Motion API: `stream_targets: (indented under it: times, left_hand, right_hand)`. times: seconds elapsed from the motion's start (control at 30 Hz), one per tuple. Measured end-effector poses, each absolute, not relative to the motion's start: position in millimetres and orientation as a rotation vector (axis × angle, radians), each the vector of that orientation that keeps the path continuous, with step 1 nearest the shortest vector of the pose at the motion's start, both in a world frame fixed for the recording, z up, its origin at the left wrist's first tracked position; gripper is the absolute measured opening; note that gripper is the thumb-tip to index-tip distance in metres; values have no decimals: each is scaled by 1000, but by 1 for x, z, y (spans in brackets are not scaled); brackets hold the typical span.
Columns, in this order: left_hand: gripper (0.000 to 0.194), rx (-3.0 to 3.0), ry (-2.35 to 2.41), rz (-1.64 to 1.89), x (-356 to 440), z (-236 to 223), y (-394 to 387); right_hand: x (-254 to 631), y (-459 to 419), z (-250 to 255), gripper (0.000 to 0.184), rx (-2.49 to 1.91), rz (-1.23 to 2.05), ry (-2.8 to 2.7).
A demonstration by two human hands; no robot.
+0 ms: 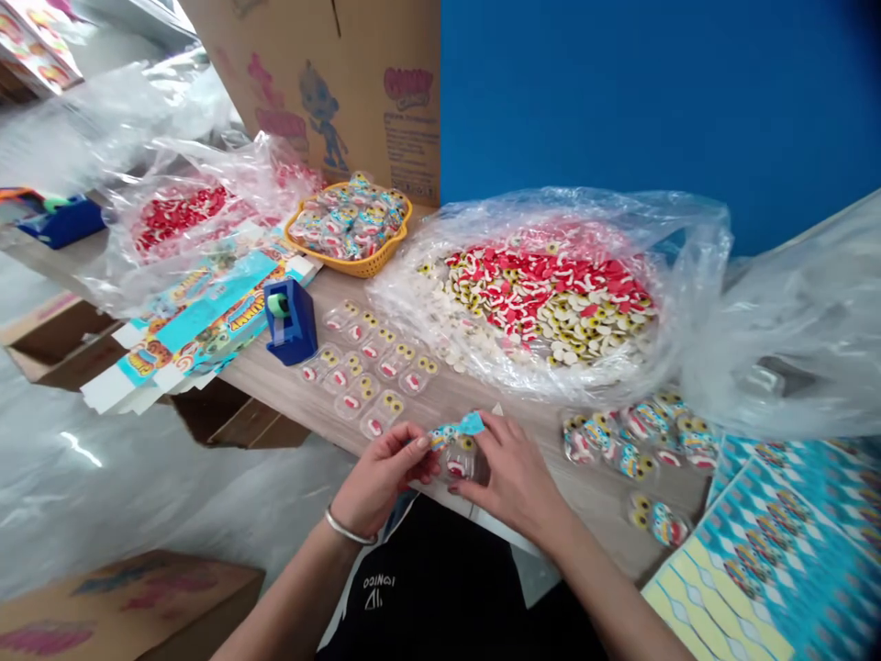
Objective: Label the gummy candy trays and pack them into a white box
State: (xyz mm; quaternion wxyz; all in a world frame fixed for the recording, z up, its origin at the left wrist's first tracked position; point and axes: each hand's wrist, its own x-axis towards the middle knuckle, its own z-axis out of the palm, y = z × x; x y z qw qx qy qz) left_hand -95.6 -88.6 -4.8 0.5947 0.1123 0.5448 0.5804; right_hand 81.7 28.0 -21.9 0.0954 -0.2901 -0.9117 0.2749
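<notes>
A blue patterned sticker strip (447,433) is pinched at its left end by my left hand (389,464), whose fingers are closed. Just beneath the strip is a small clear plastic case (460,462) with yellow eye pieces and a red-and-white mouth piece inside. My right hand (516,473) curls around the right side of this case, thumb low and index fingertip by the strip's right end. Beyond my hands, several similar clear cases (375,353) lie in rows on the table. To the right are cases with blue strips on them (597,436).
A clear bag (551,303) of red and yellow pieces lies behind. A yellow basket (364,266) holds several finished-looking cases. A blue tape dispenser (295,330) stands left, near flat printed cartons (206,321). Sticker sheets (771,560) lie right. Cardboard boxes (240,422) stand below the table edge.
</notes>
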Motion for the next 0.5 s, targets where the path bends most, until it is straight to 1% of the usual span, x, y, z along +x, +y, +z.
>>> stream_targets:
  times: [0.07, 0.1, 0.17, 0.27, 0.33, 0.4, 0.5]
  left_hand:
    - [29, 440, 1296, 1213, -96, -6, -87]
    - [29, 529, 1319, 1144, -97, -6, -86]
    - [31, 675, 1353, 1005, -100, -6, -84]
    - [33, 819, 1394, 837, -100, -5, -81]
    - [33, 895, 1461, 750, -99, -5, -79]
    - [32, 958, 1567, 667, -97, -7, -76]
    - [24, 1079, 1779, 621, -96, -12, -72]
  right_hand:
    - [97, 30, -17, 33, -984, 981, -2495]
    - [103, 31, -15, 30, -1077, 1058, -2360]
    - [109, 30, -10, 31, -1196, 1178, -2156]
    - [107, 19, -10, 30, -1102, 1314, -2146]
    - [101, 8, -15, 21, -1077, 1409, -2147]
    - [96, 0, -21, 8, -1163, 1481, -2101]
    - [92, -4, -28, 6, -1310, 1452, -2057]
